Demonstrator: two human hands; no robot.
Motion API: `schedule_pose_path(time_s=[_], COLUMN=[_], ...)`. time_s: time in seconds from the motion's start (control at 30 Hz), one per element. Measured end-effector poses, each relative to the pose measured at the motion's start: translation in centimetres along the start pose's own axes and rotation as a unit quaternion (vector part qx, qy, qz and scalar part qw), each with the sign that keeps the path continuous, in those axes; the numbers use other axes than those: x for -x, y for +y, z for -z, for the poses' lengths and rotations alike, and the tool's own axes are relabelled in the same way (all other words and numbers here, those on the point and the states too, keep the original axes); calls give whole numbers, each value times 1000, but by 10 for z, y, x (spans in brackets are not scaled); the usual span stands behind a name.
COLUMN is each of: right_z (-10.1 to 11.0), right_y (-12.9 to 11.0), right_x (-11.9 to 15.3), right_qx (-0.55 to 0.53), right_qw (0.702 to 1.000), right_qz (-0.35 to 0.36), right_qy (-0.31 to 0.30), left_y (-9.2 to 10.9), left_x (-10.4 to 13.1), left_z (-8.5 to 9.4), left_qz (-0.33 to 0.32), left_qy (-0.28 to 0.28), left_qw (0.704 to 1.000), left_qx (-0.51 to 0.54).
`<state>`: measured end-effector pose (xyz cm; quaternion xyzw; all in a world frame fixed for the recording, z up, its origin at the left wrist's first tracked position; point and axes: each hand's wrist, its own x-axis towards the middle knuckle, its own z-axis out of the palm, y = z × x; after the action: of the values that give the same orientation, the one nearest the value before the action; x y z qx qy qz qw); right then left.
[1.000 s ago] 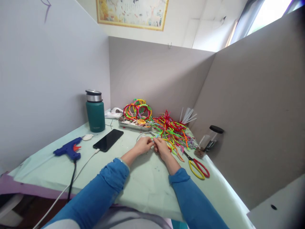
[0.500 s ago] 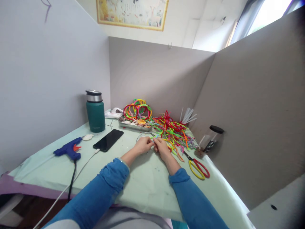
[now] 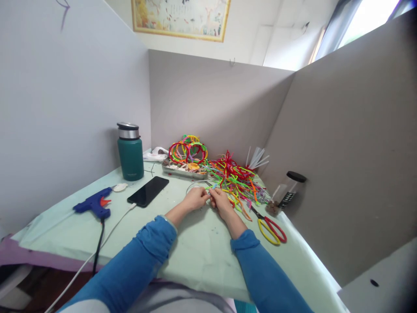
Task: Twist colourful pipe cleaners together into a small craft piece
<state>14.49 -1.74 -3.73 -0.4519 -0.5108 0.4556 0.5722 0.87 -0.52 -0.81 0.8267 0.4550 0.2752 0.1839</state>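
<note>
My left hand [image 3: 196, 198] and my right hand [image 3: 221, 201] meet over the middle of the table, fingers pinched nearly tip to tip. A thin pale hoop [image 3: 187, 188] curves out behind my left hand, which appears to grip it. From the fingertips of my right hand pokes a short light blue piece of pipe cleaner [image 3: 214, 186]. The fingers hide where the two pieces meet. Just beyond lies a tangled heap of colourful pipe cleaners [image 3: 236, 178]. Scissors [image 3: 272, 231] with one yellow and one red handle rest right of my right hand.
Pipe-cleaner rings [image 3: 188, 152] stand on a metal tray [image 3: 184, 174] of small pieces. To the left are a green bottle [image 3: 130, 158], a phone [image 3: 148, 191] on a white cable and a blue glue gun [image 3: 94, 203]. A clear jar [image 3: 288, 191] stands right; partitions [image 3: 215, 100] enclose the table.
</note>
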Motion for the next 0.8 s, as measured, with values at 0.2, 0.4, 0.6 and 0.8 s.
schedule_pose_path(time_s=[0.2,0.4,0.6,0.8], right_z=[1,1,2,2], right_y=[2,3,2,3], right_x=[-1,-3,-3,-3], right_qx=[2,-9,-20,-12], right_qw=[1000,1000,1000,1000], right_qz=[0,1,0,0], right_qy=[2,9,12,10], left_y=[0,0,-1,0], left_x=[0,1,1,2], left_z=[0,-1,-2,-3], left_qz=[5,-9,-9,-4], left_qy=[-3,-2,-9,-19], left_qw=[1000,1000,1000,999], left_qx=[16,22,19,38])
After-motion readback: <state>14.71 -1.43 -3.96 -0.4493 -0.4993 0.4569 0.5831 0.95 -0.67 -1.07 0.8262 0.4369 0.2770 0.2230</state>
